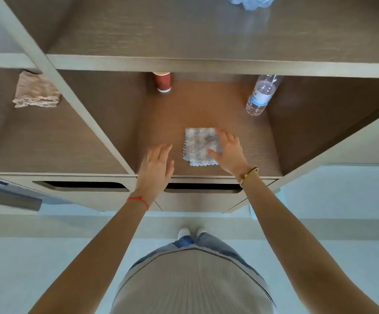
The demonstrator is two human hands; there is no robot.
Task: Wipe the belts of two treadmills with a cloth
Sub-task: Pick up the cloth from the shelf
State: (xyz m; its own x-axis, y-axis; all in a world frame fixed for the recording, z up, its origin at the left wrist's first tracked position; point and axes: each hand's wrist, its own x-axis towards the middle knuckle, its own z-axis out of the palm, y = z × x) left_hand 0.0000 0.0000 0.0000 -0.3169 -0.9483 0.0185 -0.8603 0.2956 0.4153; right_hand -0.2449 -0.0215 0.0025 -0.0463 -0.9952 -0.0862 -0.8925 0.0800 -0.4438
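Observation:
A folded grey-white cloth (198,146) lies flat on the brown shelf (161,123) in front of me. My right hand (228,151) rests on the cloth's right side, fingers spread over its far edge and thumb lying on the cloth. My left hand (156,165) hovers with straight fingers just left of the cloth, apart from it and holding nothing. No treadmill is in view.
A red paper cup (163,82) stands at the back of the same shelf and a clear water bottle (261,96) at the back right. A beige folded cloth (35,91) lies in the left compartment. A crumpled bluish cloth (249,2) sits on the upper shelf. Drawer slots run below.

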